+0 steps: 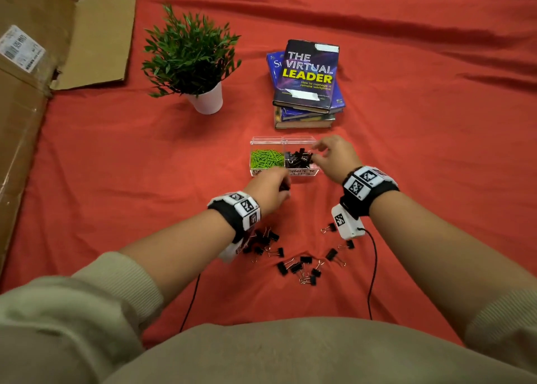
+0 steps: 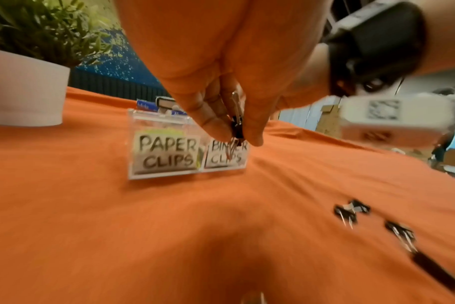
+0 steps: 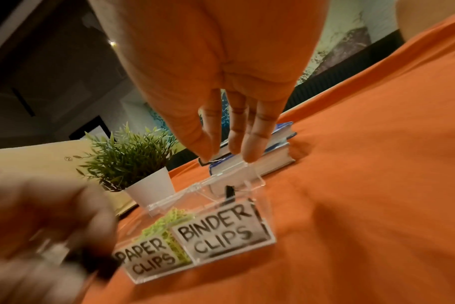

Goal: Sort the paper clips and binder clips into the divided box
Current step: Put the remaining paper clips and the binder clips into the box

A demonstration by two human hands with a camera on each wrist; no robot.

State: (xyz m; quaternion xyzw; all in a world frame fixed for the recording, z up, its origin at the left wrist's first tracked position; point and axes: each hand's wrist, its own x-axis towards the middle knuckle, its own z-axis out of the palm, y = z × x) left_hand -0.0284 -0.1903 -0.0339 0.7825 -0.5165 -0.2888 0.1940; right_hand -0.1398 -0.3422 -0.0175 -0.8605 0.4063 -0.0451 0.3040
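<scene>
The clear divided box [image 1: 302,177] stands on the red cloth, its lid up at the back. Green paper clips [image 1: 266,158] fill its left cell labelled PAPER CLIPS [image 2: 166,153]; black binder clips [image 1: 299,158] lie in the right cell labelled BINDER CLIPS [image 3: 218,236]. My left hand [image 1: 279,186] hovers just in front of the box and pinches a black binder clip [image 2: 237,127] between thumb and fingers. My right hand [image 1: 318,151] hangs over the binder cell with straight fingers [image 3: 252,152] and holds nothing. One black clip [image 3: 230,192] shows just below them, inside the cell. Several loose binder clips [image 1: 299,264] lie near my body.
A potted plant [image 1: 203,93] stands at the back left and a stack of books [image 1: 308,87] right behind the box. A cardboard box [image 1: 26,93] lines the left edge. Black cables [image 1: 373,267] trail from both wrist cameras across the cloth.
</scene>
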